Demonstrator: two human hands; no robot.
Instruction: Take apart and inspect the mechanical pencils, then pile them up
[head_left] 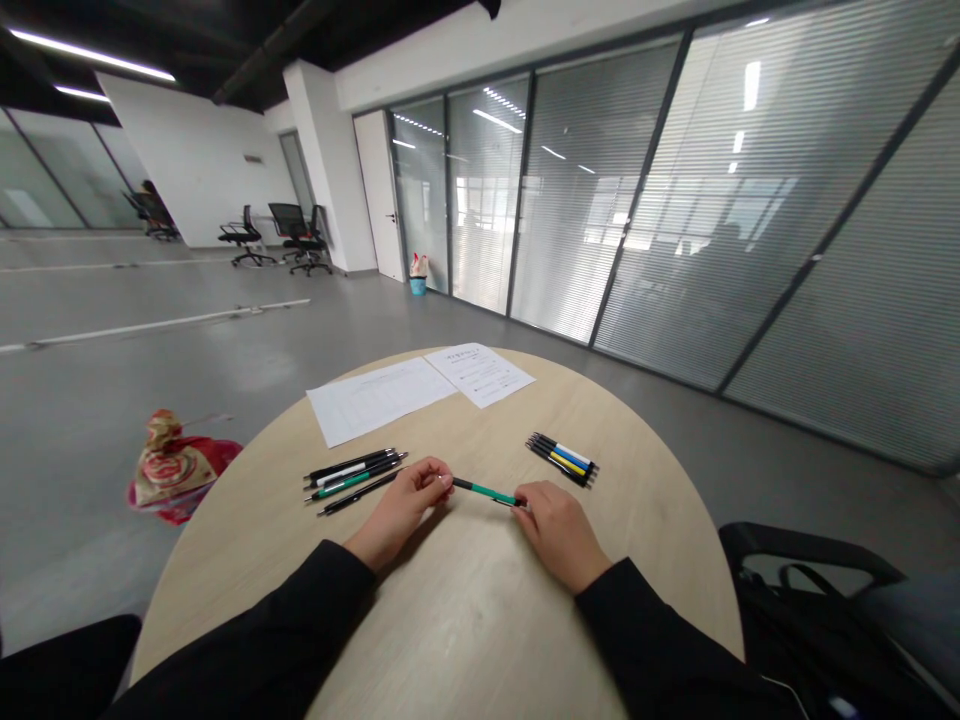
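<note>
A green and black pen [487, 492] is held level above the middle of the round table [465, 620]. My left hand [409, 505] pinches its left, black end, and my right hand [556, 525] has its fingers closed on the right end. Left of my left hand lies a loose group of several pens, among them a green and black one [349, 484] and one with a white barrel [341, 474]. To the right, beyond my right hand, several pens lie side by side, with white, blue and yellow [568, 461] barrels.
Two printed paper sheets [386, 395] [480, 375] lie at the table's far side. A red and tan bag [176, 465] is on the floor at the left. A black chair [810, 550] stands close to the table's right edge.
</note>
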